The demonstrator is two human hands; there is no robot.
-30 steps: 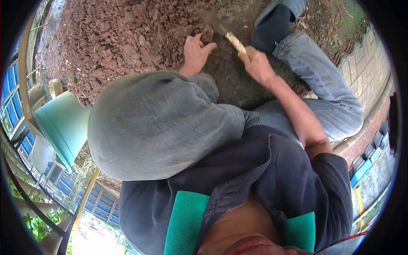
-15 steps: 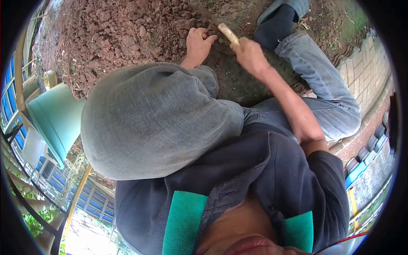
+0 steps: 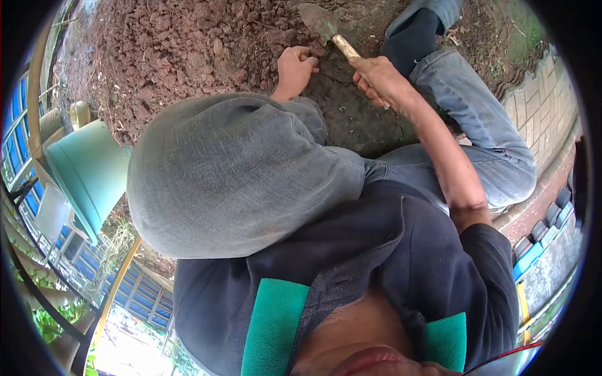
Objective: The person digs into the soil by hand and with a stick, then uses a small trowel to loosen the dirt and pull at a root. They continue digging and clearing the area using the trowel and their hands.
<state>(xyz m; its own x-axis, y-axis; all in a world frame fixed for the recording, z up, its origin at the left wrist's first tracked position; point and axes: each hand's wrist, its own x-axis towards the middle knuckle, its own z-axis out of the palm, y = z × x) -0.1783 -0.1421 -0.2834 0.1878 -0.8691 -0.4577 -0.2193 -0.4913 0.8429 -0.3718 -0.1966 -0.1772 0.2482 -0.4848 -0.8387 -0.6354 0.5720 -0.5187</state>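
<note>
My right hand (image 3: 381, 80) is wrapped round the pale, worn handle of a hand trowel (image 3: 318, 22). Its soil-smeared metal blade points up and left, over the ground at the edge of the loose soil. My left hand (image 3: 294, 72) rests at the border of the broken reddish-brown soil (image 3: 182, 50), just below and left of the blade. Its fingers curl down toward the dirt, and whatever they hold is hidden. Smoother, darker ground (image 3: 357, 122) lies between the two hands and my bent legs.
My raised knee (image 3: 244, 175) in grey jeans blocks much of the view at left. My shoe (image 3: 411, 47) stands at upper right. A pale green bucket (image 3: 88, 169) is tipped at far left. Paving bricks (image 3: 533, 109) and a row of dark pots (image 3: 545, 225) line the right side.
The trowel has swung and turned, so its blade now shows broad and clear. My right hand has moved slightly right and down; my left hand stays nearly in place, fingers more curled.
</note>
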